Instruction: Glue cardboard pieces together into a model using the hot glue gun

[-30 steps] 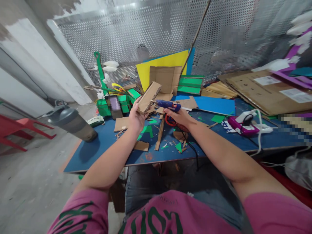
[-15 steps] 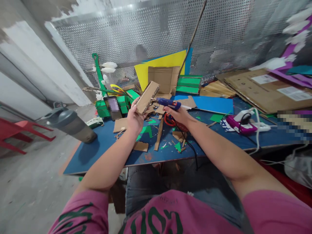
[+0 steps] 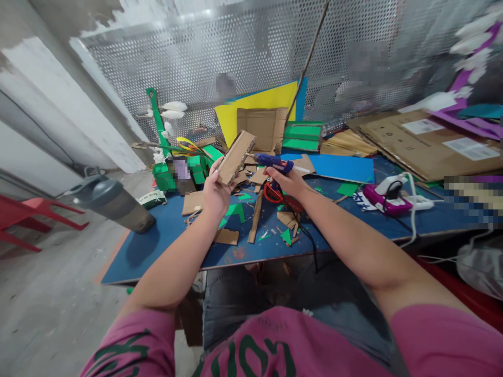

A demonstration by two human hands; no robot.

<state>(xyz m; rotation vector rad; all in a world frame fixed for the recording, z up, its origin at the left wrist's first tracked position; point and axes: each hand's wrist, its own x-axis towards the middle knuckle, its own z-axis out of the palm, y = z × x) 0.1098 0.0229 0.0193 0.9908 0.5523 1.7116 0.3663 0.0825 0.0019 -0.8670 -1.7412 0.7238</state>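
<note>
My left hand [image 3: 217,191] is closed round the lower end of a narrow brown cardboard piece [image 3: 238,157], which is tilted up above the table. My right hand [image 3: 288,182] grips a blue hot glue gun [image 3: 274,162] by its handle. The gun's nozzle points left and sits at the cardboard's right edge; whether it touches I cannot tell. A white glue stick sticks out of the gun's back end. Below my right hand hangs a red coil [image 3: 272,193], and a black cord runs down past the table edge.
Cardboard and green scraps [image 3: 236,212] litter the blue table [image 3: 157,256]. A grey tumbler [image 3: 113,201] stands at left. Behind are an open cardboard box [image 3: 261,125], a yellow sheet [image 3: 228,120] and a blue board [image 3: 346,167]. A purple power strip [image 3: 387,201] lies at right, near flattened cardboard [image 3: 393,139].
The glue gun has shifted slightly right along the edge of the cardboard. Both hands keep their grips, and the whole view has moved a little.
</note>
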